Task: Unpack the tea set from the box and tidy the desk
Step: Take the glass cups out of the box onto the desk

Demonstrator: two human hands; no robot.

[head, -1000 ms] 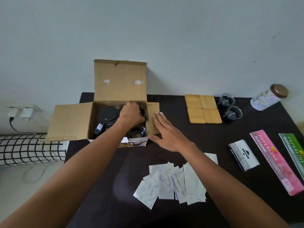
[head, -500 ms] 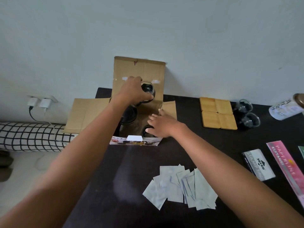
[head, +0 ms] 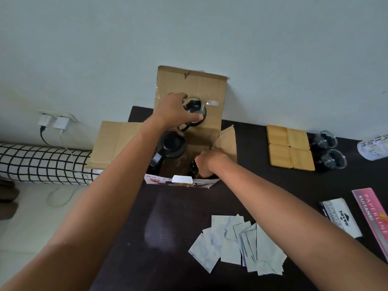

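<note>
An open cardboard box [head: 117,141] stands at the desk's far left, flaps spread. My left hand [head: 175,110] holds a glass cup [head: 196,109] with a black handle, lifted above the box in front of its rear flap. A dark teapot with a black lid [head: 171,147] sits inside the box. My right hand [head: 210,161] reaches into the box's right side, fingers closed around a second dark cup [head: 194,169] that is mostly hidden. Two more glass cups [head: 327,151] lie on the desk at the right beside four wooden coasters [head: 290,151].
A fan of white paper sachets [head: 237,244] lies near the front of the dark desk [head: 168,227]. A stamp pad box [head: 341,217], a pink receipt book [head: 372,213] and a white jar [head: 373,148] sit at the right. Chargers [head: 54,122] and a checked bolster [head: 42,162] are at the left.
My left hand has lifted a glass cup up out of the box. My right hand has moved from the box's right flap down into the box and closed on a second cup.
</note>
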